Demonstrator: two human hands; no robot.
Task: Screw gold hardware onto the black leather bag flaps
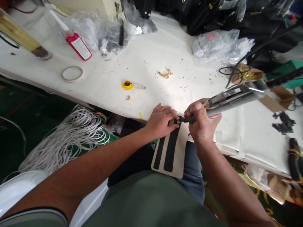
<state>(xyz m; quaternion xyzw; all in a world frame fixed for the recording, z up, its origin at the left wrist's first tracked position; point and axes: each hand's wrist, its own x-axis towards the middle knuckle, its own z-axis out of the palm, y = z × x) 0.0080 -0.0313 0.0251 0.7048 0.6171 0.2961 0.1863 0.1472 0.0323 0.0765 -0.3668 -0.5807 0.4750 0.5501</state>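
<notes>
A beige panel [178, 154] with two black strips lies partly on the table edge and partly over my lap. My left hand [162, 121] holds its far end down, thumb and index finger on either side of a small round metal piece [178, 121] on the longer black strip [170, 148]. My right hand [202, 123] is wrapped round a grey power screwdriver [227, 101], tilted, with its cable running off to the right. The screwdriver's tip is close beside the metal piece; whether they touch I cannot tell.
Gold-coloured fittings [165, 74], a yellow glue cap [127, 85] and a tape roll [72, 73] lie on the white table. Behind are a red bottle [79, 46] and plastic bags [217, 47]. Cardboard boxes [278, 99] and pliers [294, 160] stand right; white cord [68, 142] hangs left.
</notes>
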